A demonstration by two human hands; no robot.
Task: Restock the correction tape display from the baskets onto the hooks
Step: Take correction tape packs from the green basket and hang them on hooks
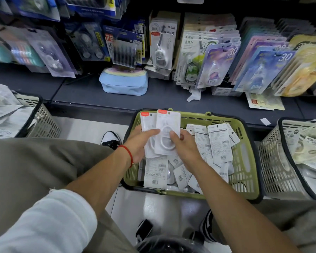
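Over the green basket (248,161), both hands hold white correction tape packs with red top tabs. My left hand (138,143) grips a small stack of packs (147,128) from below and the left, thumb across the front. My right hand (182,145) pinches the front pack (167,128) from the right, thumb on its clear blister. Many more white packs (217,141) lie loose or stand in the basket, mostly back side up. The same product hangs on the display (161,42) straight ahead, above the dark shelf.
Grey baskets of other packs stand at the left (42,119) and right (274,161). A light blue pouch (124,83) and paper scraps (194,95) lie on the dark shelf (91,95). Hanging packs fill the wall. My knees and shoes flank the green basket.
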